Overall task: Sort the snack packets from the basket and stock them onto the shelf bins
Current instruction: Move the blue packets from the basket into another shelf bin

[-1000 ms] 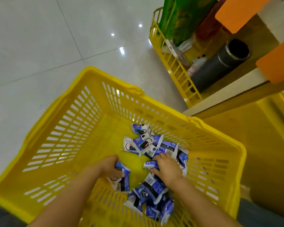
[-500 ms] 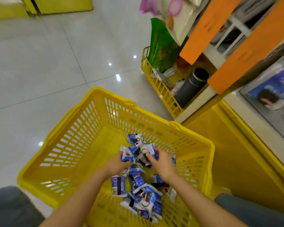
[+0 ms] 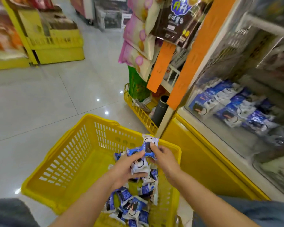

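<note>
I see a glossy pale grey tiled floor (image 3: 39,104) across the left of the frame; 1 yellow slotted plastic basket (image 3: 69,161) stands on it at lower centre, 1 yellow display stand (image 3: 59,54) at upper left.

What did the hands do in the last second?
Both rose out of the pile. The left hand now grips a few blue-and-white snack packets, and the right hand pinches a single packet above them. The yellow basket stays on the floor with the remaining packets inside.
</note>
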`<state>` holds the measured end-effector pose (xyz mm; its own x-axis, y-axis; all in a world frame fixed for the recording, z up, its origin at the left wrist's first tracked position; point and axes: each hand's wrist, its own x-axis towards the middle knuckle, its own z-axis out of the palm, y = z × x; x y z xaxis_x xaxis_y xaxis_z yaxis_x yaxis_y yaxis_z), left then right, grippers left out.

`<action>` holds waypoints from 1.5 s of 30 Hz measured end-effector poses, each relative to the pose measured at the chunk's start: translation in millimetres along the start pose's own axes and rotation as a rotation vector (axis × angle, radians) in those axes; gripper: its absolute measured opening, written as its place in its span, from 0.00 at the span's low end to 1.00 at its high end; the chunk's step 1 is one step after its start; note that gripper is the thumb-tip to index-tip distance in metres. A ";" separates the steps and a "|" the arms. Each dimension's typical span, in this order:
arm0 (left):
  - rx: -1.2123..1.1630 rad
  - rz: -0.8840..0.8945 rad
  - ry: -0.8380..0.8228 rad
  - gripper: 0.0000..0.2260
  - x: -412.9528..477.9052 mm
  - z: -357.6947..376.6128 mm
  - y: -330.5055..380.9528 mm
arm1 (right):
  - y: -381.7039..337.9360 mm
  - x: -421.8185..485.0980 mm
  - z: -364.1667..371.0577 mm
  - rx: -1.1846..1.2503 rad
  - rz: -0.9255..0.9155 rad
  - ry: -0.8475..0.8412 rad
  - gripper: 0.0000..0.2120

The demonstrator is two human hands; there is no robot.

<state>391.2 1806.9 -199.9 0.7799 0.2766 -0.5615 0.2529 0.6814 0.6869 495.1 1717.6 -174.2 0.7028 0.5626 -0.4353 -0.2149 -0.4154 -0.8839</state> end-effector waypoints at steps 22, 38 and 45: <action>0.795 0.619 -0.066 0.15 -40.2 97.2 112.0 | -118.1 -88.5 -108.5 -0.698 -0.452 -0.047 0.06; 0.535 0.574 -0.130 0.19 -7.8 146.3 119.3 | -168.1 -9.9 -232.2 -0.780 -0.160 0.502 0.23; 0.559 0.567 -0.094 0.18 3.1 153.0 122.0 | -144.9 22.3 -239.2 -1.041 -0.009 0.210 0.11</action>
<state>512.0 1787.2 -47.2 0.9144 0.4034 -0.0334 0.0335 0.0067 0.9994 704.1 1619.3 -14.9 0.8256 0.4758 -0.3033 0.4079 -0.8747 -0.2618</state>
